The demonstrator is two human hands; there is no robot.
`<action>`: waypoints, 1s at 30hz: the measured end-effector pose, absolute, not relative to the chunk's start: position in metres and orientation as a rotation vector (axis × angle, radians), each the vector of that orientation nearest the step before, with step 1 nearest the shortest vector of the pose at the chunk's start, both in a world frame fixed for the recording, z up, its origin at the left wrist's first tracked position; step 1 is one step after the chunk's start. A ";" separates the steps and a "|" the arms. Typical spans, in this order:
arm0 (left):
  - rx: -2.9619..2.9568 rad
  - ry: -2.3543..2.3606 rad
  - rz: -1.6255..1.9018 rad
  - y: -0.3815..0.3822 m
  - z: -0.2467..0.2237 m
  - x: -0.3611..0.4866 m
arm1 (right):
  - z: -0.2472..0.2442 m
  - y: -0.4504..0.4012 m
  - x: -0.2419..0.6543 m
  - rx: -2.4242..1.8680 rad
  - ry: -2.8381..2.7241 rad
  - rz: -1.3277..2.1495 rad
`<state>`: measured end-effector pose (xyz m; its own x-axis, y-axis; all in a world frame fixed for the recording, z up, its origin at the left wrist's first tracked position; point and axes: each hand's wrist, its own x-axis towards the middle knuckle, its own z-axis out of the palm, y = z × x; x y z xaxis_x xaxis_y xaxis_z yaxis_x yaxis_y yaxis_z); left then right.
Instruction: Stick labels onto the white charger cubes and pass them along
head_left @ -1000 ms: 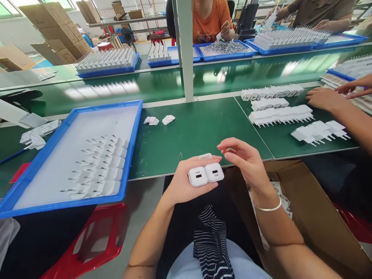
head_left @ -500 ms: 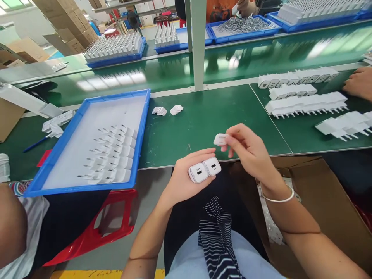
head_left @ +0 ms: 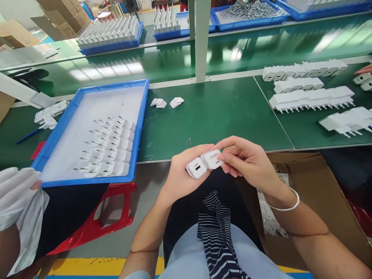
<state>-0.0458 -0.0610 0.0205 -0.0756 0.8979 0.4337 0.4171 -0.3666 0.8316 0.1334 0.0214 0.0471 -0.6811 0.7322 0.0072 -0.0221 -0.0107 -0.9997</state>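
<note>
My left hand (head_left: pixel 178 176) is closed around two white USB wall chargers (head_left: pixel 197 169) set side by side, port faces up. The nearer one shows its two ports. Over the face of the other lies a thin white cover piece (head_left: pixel 212 158) with reddish print and a small slot, pinched at its edge by the fingers of my right hand (head_left: pixel 247 161). Whether it is fully seated, I cannot tell. Two small stacks of similar white pieces (head_left: pixel 176 102) rest on the green table beyond my hands.
A blue-rimmed tray (head_left: pixel 138 128) with rows of plugs stands left, a co-worker's gloved hand (head_left: pixel 14 193) at its corner. Rows of chargers (head_left: pixel 314 99) lie right, near another person's hand. A cardboard box (head_left: pixel 316 193) sits below the table edge; a post (head_left: pixel 201 46) rises ahead.
My right hand has brought the white cover piece down and left onto the farther charger's face. A gloved hand has come to the tray's corner. The view has shifted slightly.
</note>
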 end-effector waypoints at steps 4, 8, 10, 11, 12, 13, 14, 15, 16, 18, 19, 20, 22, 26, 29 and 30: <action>1.810 1.392 1.447 -0.061 0.021 -0.046 | 0.048 0.020 0.132 -0.757 -1.714 1.741; 1.830 1.376 1.467 -0.060 0.021 -0.046 | 0.047 0.018 0.133 -0.772 -1.733 1.712; 1.834 1.373 1.471 -0.061 0.021 -0.046 | 0.046 0.018 0.133 -0.779 -1.742 1.705; 1.838 1.375 1.466 -0.061 0.021 -0.046 | 0.046 0.018 0.133 -0.784 -1.746 1.708; 1.844 1.377 1.462 -0.061 0.021 -0.046 | 0.046 0.018 0.133 -0.788 -1.747 1.713; 1.850 1.379 1.459 -0.060 0.021 -0.046 | 0.046 0.018 0.133 -0.793 -1.747 1.721; 1.855 1.380 1.459 -0.060 0.021 -0.046 | 0.046 0.018 0.133 -0.800 -1.746 1.728; 1.862 1.378 1.461 -0.060 0.021 -0.046 | 0.046 0.018 0.133 -0.806 -1.742 1.737; 1.871 1.373 1.463 -0.060 0.021 -0.046 | 0.046 0.018 0.132 -0.811 -1.736 1.747; 1.886 1.365 1.463 -0.060 0.020 -0.046 | 0.046 0.018 0.132 -0.821 -1.713 1.773; 1.892 1.365 1.458 -0.060 0.020 -0.047 | 0.046 0.018 0.132 -0.825 -1.697 1.788; 1.898 1.366 1.450 -0.060 0.020 -0.047 | 0.046 0.018 0.132 -0.828 -1.679 1.803; 1.906 1.373 1.431 -0.061 0.019 -0.048 | 0.046 0.019 0.132 -0.831 -1.648 1.830; 1.921 1.390 1.420 -0.061 0.019 -0.049 | 0.047 0.019 0.132 -0.828 -1.627 1.847; 1.932 1.396 1.423 -0.060 0.019 -0.048 | 0.047 0.021 0.131 -0.834 -1.644 1.848; 1.931 1.397 1.420 -0.060 0.019 -0.048 | 0.047 0.021 0.131 -0.836 -1.653 1.848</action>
